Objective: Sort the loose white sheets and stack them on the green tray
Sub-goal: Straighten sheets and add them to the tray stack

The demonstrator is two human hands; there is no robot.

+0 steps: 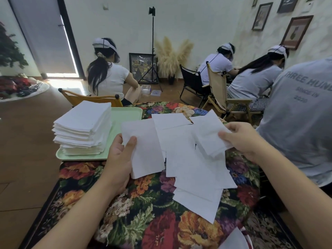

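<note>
White paper fills both hands of a person seated at a flower-patterned table. The left hand [119,159] pinches one sheet [143,150] by its near-left edge, thumb on top and fingers beneath, the sheet lifted just clear of the cloth. The right hand [240,139], at about 2 o'clock from the left, closes thumb and fingers on the edge of a second, folded-looking sheet [209,133], also raised. Between and below the hands, loose sheets [195,169] lie fanned and overlapping on the floral tablecloth [143,221], trailing toward 5 o'clock; one more white corner [235,239] shows at the table's near edge. At 10 o'clock from the left hand stands a tall, squared stack of sheets [84,126] on the green tray [125,114], which sits on the table's far-left side, its right half bare. Beyond, at 12 o'clock, a person in a white top [109,76] sits with back turned on a wooden chair [89,99]; a tripod stand [152,51] and pampas grass [170,56] stand by the wall. At 2 o'clock, three more people in pale shirts [296,114] bend over their own work.
</note>
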